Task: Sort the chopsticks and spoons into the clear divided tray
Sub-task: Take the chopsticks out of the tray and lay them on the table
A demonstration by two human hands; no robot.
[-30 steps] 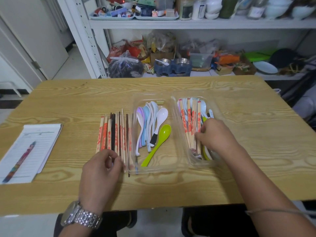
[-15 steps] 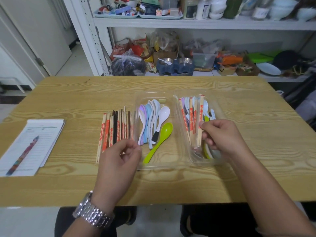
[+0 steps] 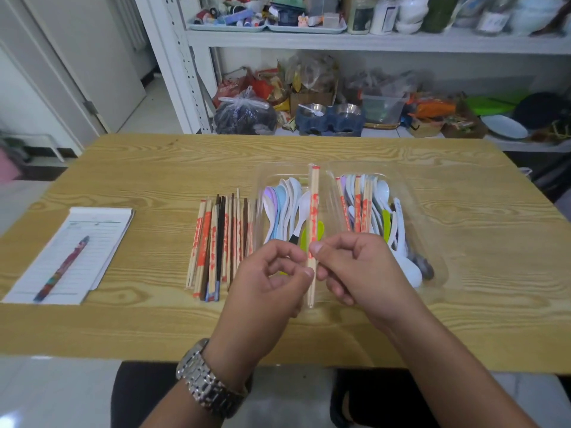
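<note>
- As both meet over the clear tray (image 3: 275,165), L grip (image 3: 265,291) & R grip (image 3: 364,273) each pinch one wrapped chopstick (image 3: 314,211), fingers curled.
- Spoons (image 3: 284,205) in left compartment; loose chopsticks (image 3: 216,242) on table (image 3: 463,304) beside tray.

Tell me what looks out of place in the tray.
The right compartment is mixed: red-printed chopsticks lie among spoons, while the left compartment holds only spoons. A row of chopsticks lies on the table beside the tray, not in it. The left hand and right hand pinch one more chopstick.

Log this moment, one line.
left hand, right hand: pinch one chopstick over tray | spoons: left compartment | chopstick pile: table beside tray
</note>
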